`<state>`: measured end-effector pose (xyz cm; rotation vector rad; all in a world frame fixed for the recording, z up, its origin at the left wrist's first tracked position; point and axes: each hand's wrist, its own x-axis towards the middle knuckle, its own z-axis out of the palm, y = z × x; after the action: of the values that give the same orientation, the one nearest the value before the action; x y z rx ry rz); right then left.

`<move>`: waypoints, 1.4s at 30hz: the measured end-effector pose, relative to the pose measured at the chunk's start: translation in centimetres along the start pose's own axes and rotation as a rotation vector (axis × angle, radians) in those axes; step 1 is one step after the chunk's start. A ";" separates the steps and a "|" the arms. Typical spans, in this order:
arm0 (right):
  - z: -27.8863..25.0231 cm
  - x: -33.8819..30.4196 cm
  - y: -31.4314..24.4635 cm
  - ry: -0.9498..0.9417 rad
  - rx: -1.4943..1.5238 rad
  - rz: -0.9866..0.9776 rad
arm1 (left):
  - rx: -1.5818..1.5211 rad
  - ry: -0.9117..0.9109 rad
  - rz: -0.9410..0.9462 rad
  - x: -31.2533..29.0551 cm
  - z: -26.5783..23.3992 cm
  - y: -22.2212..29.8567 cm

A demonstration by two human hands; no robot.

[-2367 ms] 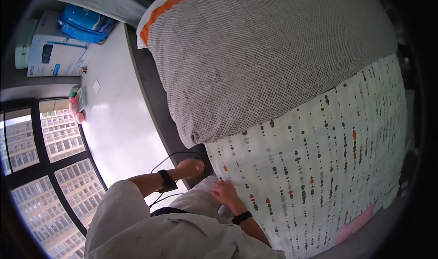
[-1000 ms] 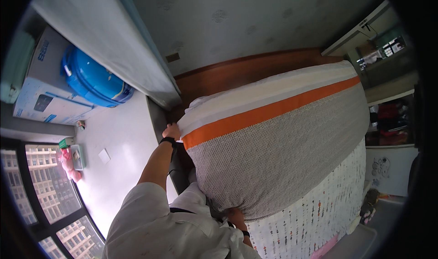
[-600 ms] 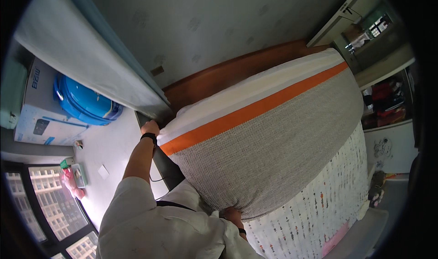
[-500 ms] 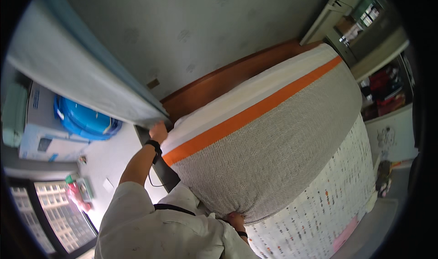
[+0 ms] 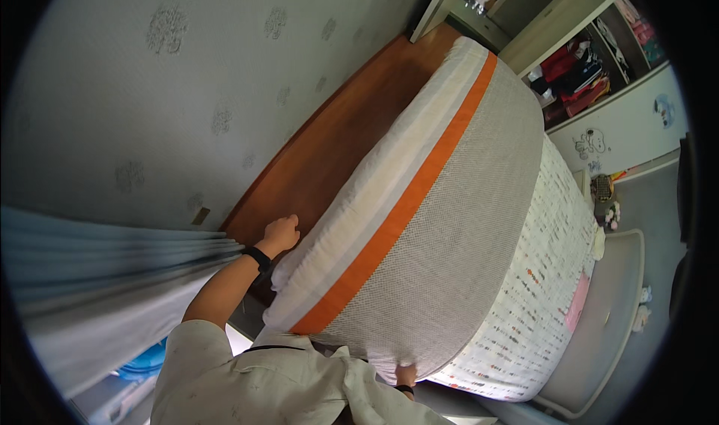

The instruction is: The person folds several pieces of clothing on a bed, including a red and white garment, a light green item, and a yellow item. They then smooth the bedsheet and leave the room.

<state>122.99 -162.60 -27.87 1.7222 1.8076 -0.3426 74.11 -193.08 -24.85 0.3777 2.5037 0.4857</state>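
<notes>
A mattress (image 5: 449, 223) with a grey woven surface, an orange band and a white padded side fills the middle of the head view. A white dotted sheet (image 5: 517, 298) covers its part at the right. My right hand (image 5: 405, 374), with a dark wristband, grips the mattress's near edge; its fingertips are partly hidden. My left hand (image 5: 280, 235), wearing a black wristband, hangs beside the white side above a brown wooden surface (image 5: 344, 148). Its fingers are curled, with nothing visible in them.
A pale patterned wall (image 5: 180, 110) stands at the far left. Blue-grey curtains (image 5: 112, 268) hang beside my left arm. At the right are a light headboard (image 5: 599, 335) and an open wardrobe (image 5: 577, 77) with clothes. A blue object (image 5: 146, 361) shows below the curtain.
My view has turned left, and the wall gap looks wider. My left hand has moved from the curtain and mattress corner to over the brown surface. My right hand stays at the near edge.
</notes>
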 end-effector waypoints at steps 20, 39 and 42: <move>0.8 -4.4 -16.5 0.387 0.282 -0.403 | -0.064 0.052 0.153 1.1 -13.3 -4.0; 7.4 -18.2 -22.4 0.354 0.537 -0.085 | -0.045 -0.440 0.491 17.2 -13.0 -1.4; 8.7 -21.1 -23.1 0.314 0.670 -0.018 | 0.013 -0.504 0.558 17.5 -12.2 0.1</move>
<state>102.12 -187.46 -27.39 2.3137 2.0773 -0.7932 53.10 -189.76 -23.50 1.0725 1.8947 0.5055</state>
